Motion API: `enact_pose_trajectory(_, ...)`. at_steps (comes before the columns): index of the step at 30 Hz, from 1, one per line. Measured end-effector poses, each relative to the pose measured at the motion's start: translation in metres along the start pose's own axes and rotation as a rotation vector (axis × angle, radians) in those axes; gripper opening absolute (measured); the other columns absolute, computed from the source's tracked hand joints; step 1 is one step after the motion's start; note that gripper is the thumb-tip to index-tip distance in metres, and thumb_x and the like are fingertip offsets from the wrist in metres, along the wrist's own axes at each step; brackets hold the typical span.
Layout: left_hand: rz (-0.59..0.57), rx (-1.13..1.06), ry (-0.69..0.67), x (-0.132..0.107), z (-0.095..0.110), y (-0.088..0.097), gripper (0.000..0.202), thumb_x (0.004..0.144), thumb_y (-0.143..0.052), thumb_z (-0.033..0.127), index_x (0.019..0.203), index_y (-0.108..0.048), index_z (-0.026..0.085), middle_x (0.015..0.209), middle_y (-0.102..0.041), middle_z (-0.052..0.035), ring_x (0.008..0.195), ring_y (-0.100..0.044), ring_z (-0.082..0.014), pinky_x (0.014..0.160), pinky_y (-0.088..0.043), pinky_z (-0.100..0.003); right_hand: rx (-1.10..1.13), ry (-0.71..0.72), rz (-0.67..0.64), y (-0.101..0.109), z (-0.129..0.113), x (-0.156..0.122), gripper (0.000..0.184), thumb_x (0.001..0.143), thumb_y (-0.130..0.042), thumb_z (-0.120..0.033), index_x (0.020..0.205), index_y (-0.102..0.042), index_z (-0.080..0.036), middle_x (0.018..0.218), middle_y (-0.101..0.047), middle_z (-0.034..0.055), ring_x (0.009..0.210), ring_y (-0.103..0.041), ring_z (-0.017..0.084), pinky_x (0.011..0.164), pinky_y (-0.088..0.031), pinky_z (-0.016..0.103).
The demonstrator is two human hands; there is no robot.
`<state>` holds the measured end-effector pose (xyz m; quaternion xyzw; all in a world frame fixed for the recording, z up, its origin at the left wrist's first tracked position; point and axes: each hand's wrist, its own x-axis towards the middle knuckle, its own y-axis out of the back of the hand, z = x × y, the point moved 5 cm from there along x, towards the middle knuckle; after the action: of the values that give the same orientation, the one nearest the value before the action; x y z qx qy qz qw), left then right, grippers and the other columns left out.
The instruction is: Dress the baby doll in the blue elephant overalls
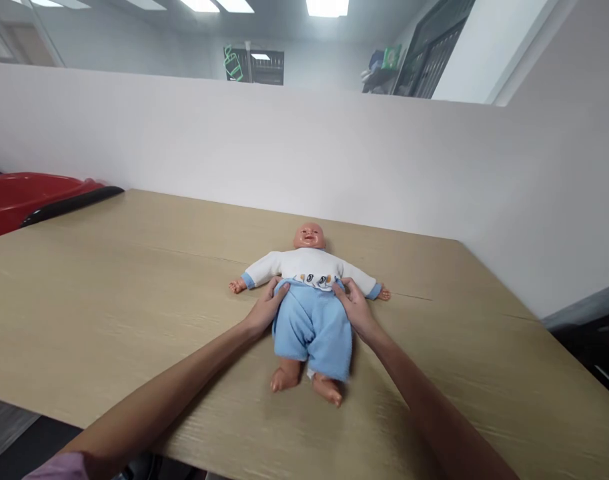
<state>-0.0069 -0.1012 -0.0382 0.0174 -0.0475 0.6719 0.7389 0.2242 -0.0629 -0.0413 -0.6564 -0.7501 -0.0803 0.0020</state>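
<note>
A baby doll [309, 236] lies on its back on the wooden table, head toward the wall and bare feet toward me. It wears a white long-sleeved top [304, 261] with blue cuffs and a printed face on the front. Light blue pants [311, 323] cover its hips and legs down to the shins. My left hand [270, 303] pinches the pants' waistband at one side. At the opposite side my right hand [354, 305] grips the waistband too, thumb on top. The top's lower edge meets the waistband between my hands.
The tabletop [159, 287] has a seam running across it behind my hands. A white wall [224, 147] with a window above it stands at the far edge. On the left sits a red plastic tub-like object [34, 193] with a black edge.
</note>
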Motion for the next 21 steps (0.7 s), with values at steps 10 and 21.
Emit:
enact_pose_trajectory(10,-0.014,0.134,-0.061,0.019,0.011,0.023,0.048,0.083,-0.076,0.064,0.095,-0.062,0.02,0.093,-0.059,-0.0006,0.093,-0.053,-0.0204,0.089,-0.046,-0.031,-0.128,0.136,0.205,0.02,-0.003,0.009,0.054,0.08,-0.068,-0.078,0.092,-0.057,-0.026,0.091,-0.065,0.0016,0.097,-0.06,0.025,0.098,-0.048,0.038)
enact_pose_trajectory(21,-0.085,0.204,-0.07,0.056,0.005,0.018,0.052,0.094,-0.059,0.069,0.104,-0.063,0.019,0.105,-0.068,-0.0055,0.104,-0.059,-0.0254,0.102,-0.048,-0.039,-0.088,-0.006,0.124,0.024,0.013,0.04,0.038,0.084,-0.059,-0.063,0.087,-0.062,-0.025,0.087,-0.071,0.0026,0.089,-0.065,0.025,0.084,-0.054,0.036)
